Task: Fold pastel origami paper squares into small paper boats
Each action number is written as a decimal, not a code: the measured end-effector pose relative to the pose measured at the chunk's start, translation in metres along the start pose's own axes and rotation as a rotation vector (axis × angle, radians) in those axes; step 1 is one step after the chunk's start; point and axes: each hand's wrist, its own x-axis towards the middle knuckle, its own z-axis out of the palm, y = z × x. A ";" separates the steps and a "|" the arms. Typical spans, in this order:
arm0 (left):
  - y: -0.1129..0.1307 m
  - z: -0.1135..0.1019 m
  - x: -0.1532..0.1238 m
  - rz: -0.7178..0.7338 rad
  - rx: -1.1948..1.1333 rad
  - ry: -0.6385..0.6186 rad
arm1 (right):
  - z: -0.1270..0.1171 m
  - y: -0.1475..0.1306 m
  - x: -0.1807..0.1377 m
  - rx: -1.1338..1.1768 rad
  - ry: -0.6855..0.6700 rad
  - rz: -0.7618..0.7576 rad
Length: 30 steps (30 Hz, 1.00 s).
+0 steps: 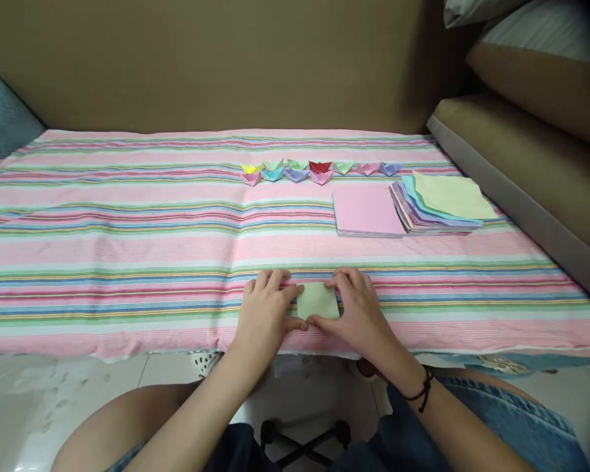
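Observation:
A small light green piece of paper [317, 301] lies near the front edge of the striped cloth. At its left side is my left hand [270, 305], with the index fingertip at the upper left corner and the thumb by the lower left one. My right hand [356, 301] holds the right side, its index finger at the top right corner and its thumb along the bottom edge. Both hands have thumb and index finger closing on the paper. Whether the paper is folded in layers cannot be made out.
Several folded paper boats [320, 172] stand in two rows farther back. Right of them lie a stack of pink paper [368, 210] and a fanned stack of coloured paper [452, 196]. Cushions [531, 131] border the right side, and a brown backrest [226, 65] rises behind the striped cloth [128, 249].

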 end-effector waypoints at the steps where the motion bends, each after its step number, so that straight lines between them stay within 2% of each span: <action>1: 0.000 0.000 0.000 -0.001 -0.001 0.001 | 0.000 0.000 0.000 -0.005 -0.004 0.000; 17: 0.010 -0.005 0.003 -0.046 0.066 -0.053 | -0.003 0.005 -0.001 0.021 -0.033 -0.022; 30: 0.010 -0.005 0.003 -0.050 0.086 -0.075 | -0.026 0.030 0.002 0.266 -0.267 -0.074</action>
